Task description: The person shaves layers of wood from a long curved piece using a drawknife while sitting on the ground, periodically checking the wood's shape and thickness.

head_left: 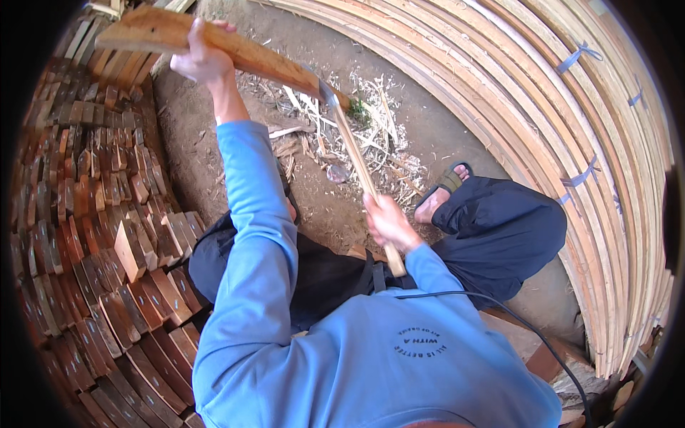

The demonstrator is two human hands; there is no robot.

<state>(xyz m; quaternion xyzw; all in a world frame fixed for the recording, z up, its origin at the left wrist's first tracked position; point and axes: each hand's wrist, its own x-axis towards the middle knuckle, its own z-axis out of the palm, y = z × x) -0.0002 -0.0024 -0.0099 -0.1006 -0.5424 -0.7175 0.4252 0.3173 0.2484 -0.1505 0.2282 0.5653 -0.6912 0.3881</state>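
My left hand [203,60] is closed around a long wooden board [264,63], raised at the upper left with its far end tilted toward the stacks. The board's other end reaches down toward the shavings. My right hand [387,221] grips the pale wooden handle of an adze-like tool [353,146] near its lower part. The grey metal head of that tool meets the board near its lower end. How the blade sits against the wood is too small to tell.
Pale wood shavings [378,128] litter the dirt floor [193,143] between my sandalled feet. Stacked wooden blocks [85,235] line the left. Long planks tied with blue strips [499,93] curve along the right. A black cable [521,321] runs over my shirt.
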